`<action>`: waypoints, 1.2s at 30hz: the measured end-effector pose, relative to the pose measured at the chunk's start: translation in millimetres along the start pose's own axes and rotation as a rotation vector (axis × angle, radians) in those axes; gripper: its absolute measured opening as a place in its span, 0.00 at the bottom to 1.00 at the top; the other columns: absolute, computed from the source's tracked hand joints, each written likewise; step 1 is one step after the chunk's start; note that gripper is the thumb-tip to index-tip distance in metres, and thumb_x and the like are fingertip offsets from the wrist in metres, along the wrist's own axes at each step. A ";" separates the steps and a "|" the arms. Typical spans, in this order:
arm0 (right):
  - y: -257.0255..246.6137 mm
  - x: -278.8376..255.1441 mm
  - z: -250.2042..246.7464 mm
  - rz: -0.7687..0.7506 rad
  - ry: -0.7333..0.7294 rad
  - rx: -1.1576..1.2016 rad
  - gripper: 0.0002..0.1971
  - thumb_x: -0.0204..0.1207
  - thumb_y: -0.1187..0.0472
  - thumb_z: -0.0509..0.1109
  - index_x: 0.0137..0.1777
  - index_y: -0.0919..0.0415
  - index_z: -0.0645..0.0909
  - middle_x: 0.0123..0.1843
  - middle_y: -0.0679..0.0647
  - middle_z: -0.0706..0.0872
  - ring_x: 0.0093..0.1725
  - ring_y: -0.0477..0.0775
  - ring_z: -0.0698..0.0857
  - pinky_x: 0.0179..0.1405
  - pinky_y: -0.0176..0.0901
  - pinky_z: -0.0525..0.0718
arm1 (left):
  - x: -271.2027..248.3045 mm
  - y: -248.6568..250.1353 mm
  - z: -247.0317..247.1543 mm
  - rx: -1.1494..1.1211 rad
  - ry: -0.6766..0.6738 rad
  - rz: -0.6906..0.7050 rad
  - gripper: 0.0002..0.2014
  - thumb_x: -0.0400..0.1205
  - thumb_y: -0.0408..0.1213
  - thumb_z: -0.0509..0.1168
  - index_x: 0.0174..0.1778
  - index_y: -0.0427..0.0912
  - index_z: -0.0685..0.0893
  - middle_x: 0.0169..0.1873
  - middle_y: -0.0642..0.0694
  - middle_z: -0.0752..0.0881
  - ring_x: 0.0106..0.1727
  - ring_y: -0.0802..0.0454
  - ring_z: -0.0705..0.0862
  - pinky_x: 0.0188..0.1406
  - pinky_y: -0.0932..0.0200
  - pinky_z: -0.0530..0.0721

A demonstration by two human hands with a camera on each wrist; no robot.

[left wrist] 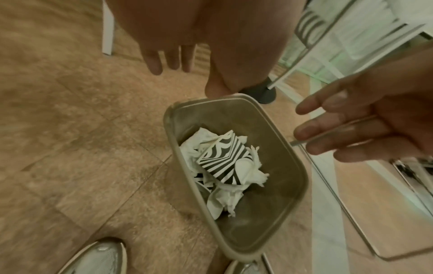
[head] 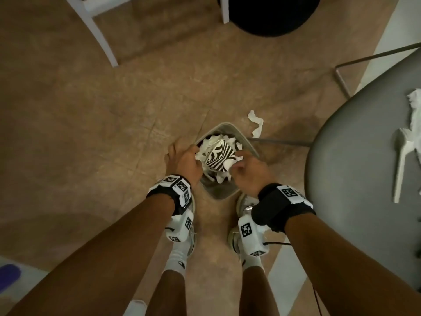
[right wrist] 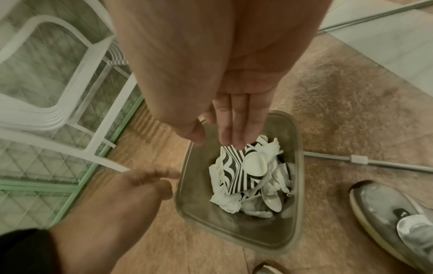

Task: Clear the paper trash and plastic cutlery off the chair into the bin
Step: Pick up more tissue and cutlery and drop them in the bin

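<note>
A small grey bin [head: 224,125] stands on the floor between my feet. It holds a black-and-white striped paper [left wrist: 225,159], crumpled white tissue [left wrist: 225,200] and a white plastic spoon [right wrist: 255,165]. My left hand [head: 184,156] hovers at the bin's left rim with straight fingers [left wrist: 173,59] and holds nothing. Over the right rim, my right hand [head: 248,172] has its fingers [right wrist: 234,126] extended just above the striped paper, also empty. On the grey chair seat [head: 353,167] at the right lie a crumpled tissue [head: 413,103] and a white plastic utensil [head: 403,160].
A torn paper scrap [head: 256,123] lies on the tiled floor just beyond the bin. The chair's metal legs [head: 341,78] run behind it. White chair legs [head: 100,35] and a round black object [head: 268,14] stand farther off. My shoes [head: 190,215] flank the bin.
</note>
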State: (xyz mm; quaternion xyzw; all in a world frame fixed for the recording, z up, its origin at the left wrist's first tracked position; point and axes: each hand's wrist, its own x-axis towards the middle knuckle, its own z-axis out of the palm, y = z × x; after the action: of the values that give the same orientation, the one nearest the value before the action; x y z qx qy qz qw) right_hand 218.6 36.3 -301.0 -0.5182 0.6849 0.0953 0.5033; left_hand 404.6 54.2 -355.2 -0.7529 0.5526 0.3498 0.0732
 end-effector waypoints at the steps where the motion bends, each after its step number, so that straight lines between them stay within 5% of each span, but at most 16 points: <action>1: -0.6 5.6 1.6 -0.015 0.011 -0.001 0.19 0.81 0.56 0.63 0.72 0.52 0.75 0.64 0.56 0.86 0.63 0.61 0.85 0.55 0.39 0.76 | 4.4 -3.0 2.9 -0.025 -0.060 -0.045 0.16 0.79 0.38 0.66 0.63 0.51 0.84 0.74 0.39 0.69 0.72 0.35 0.69 0.70 0.42 0.71; 4: -1.3 23.7 5.0 -0.033 0.017 -0.032 0.17 0.81 0.58 0.64 0.70 0.55 0.76 0.62 0.55 0.86 0.59 0.58 0.85 0.52 0.38 0.75 | 15.7 -17.8 11.4 -0.160 -0.246 -0.101 0.17 0.82 0.32 0.61 0.65 0.43 0.85 0.68 0.35 0.80 0.64 0.33 0.81 0.66 0.46 0.80; 6: -4.4 35.8 2.2 -0.024 0.004 -0.072 0.19 0.82 0.60 0.63 0.73 0.57 0.74 0.58 0.55 0.85 0.58 0.57 0.84 0.52 0.40 0.77 | 17.8 -26.0 12.3 -0.245 -0.230 -0.114 0.18 0.80 0.28 0.60 0.65 0.38 0.85 0.64 0.34 0.85 0.63 0.34 0.84 0.64 0.47 0.82; 11: -5.1 85.0 -10.9 -0.045 0.126 -0.149 0.13 0.82 0.56 0.64 0.63 0.59 0.78 0.53 0.54 0.87 0.55 0.57 0.85 0.50 0.43 0.77 | 26.5 -39.8 5.0 -0.320 0.189 -0.086 0.12 0.81 0.29 0.61 0.55 0.38 0.88 0.55 0.35 0.85 0.55 0.37 0.84 0.55 0.51 0.80; 15: -8.9 142.3 -24.2 0.033 0.211 0.008 0.09 0.81 0.62 0.63 0.59 0.52 0.76 0.58 0.61 0.86 0.57 0.61 0.85 0.59 0.49 0.82 | 61.0 -60.5 -3.6 -0.445 0.414 -0.135 0.13 0.81 0.27 0.61 0.59 0.35 0.87 0.58 0.31 0.85 0.56 0.34 0.84 0.56 0.49 0.81; 20: -21.7 223.3 -35.2 0.114 0.201 -0.109 0.10 0.82 0.64 0.64 0.62 0.60 0.76 0.57 0.59 0.79 0.56 0.62 0.79 0.62 0.55 0.79 | 117.7 -74.9 -5.2 -0.542 0.636 -0.114 0.15 0.83 0.30 0.60 0.63 0.37 0.85 0.58 0.34 0.85 0.48 0.34 0.85 0.48 0.51 0.82; 22: -18.6 250.8 -38.8 0.193 0.143 -0.317 0.11 0.80 0.62 0.69 0.59 0.66 0.79 0.61 0.63 0.84 0.55 0.67 0.84 0.53 0.54 0.83 | 137.8 -80.6 -5.9 -0.592 0.692 -0.107 0.15 0.84 0.33 0.60 0.64 0.37 0.84 0.56 0.34 0.85 0.46 0.36 0.85 0.47 0.53 0.81; 26: -9.2 282.3 -35.0 0.255 0.063 -0.488 0.09 0.75 0.62 0.74 0.38 0.62 0.77 0.46 0.65 0.88 0.35 0.62 0.83 0.38 0.49 0.81 | 172.1 -91.2 -13.8 -0.678 0.743 -0.074 0.15 0.86 0.35 0.58 0.66 0.44 0.84 0.57 0.38 0.86 0.48 0.44 0.86 0.50 0.59 0.80; 30: 4.1 299.2 -27.4 0.271 -0.048 -0.584 0.08 0.82 0.61 0.70 0.57 0.63 0.80 0.51 0.60 0.82 0.50 0.65 0.84 0.48 0.49 0.78 | 187.7 -96.9 -17.1 -0.683 0.801 0.034 0.15 0.86 0.35 0.57 0.65 0.45 0.84 0.61 0.44 0.84 0.53 0.59 0.81 0.55 0.69 0.76; 33: 11.4 302.6 -23.6 0.301 -0.047 -0.457 0.22 0.81 0.68 0.70 0.74 0.59 0.77 0.69 0.66 0.81 0.64 0.70 0.83 0.50 0.52 0.78 | 189.5 -101.2 -13.4 -0.677 0.810 0.060 0.14 0.86 0.36 0.57 0.64 0.47 0.84 0.61 0.47 0.82 0.50 0.66 0.77 0.53 0.76 0.73; 36: 17.9 298.0 -18.1 0.343 -0.014 -0.341 0.28 0.81 0.70 0.70 0.80 0.57 0.71 0.70 0.68 0.80 0.63 0.71 0.84 0.54 0.55 0.82 | 189.9 -100.0 -10.7 -0.670 0.811 0.072 0.14 0.87 0.36 0.57 0.64 0.46 0.83 0.61 0.49 0.82 0.49 0.67 0.77 0.50 0.83 0.69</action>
State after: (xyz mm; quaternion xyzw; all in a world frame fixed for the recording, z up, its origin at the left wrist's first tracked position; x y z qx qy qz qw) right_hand 206.5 -150.4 -534.3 -0.4711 0.7333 0.2971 0.3900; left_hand 525.2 -61.5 -490.3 -0.7903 0.4201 0.1904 -0.4033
